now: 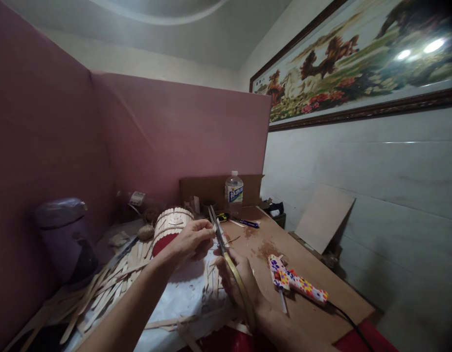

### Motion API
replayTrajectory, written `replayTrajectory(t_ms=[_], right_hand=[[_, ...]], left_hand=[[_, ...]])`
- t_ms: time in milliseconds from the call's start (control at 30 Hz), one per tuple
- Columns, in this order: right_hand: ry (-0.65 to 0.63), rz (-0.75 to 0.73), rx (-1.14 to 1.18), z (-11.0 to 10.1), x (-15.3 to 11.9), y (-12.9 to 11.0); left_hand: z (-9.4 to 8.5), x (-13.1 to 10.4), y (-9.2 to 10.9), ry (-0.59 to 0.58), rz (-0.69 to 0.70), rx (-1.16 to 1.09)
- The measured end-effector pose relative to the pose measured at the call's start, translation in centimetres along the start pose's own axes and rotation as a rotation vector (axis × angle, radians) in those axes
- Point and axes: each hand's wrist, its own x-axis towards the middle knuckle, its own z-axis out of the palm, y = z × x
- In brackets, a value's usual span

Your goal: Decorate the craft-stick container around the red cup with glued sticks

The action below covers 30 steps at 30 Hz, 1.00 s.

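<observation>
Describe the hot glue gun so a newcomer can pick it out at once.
Start at the white tiled wall and drop to the brown tabletop beside it. The gun lies there, just right of the right hand with the brass-coloured scissors. Its white body with multicoloured flowers and trailing black cord set it apart from the slim dark-blue tool farther back.
</observation>
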Motion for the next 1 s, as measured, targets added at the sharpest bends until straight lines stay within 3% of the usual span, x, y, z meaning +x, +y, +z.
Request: replayTrajectory(t_ms=[1000], right_hand=[[0.014,-0.02,-0.112,0.0,0.1,1.3]], left_hand=[[-0.3,0.1,0.0,0.023,-0.014,0.001]])
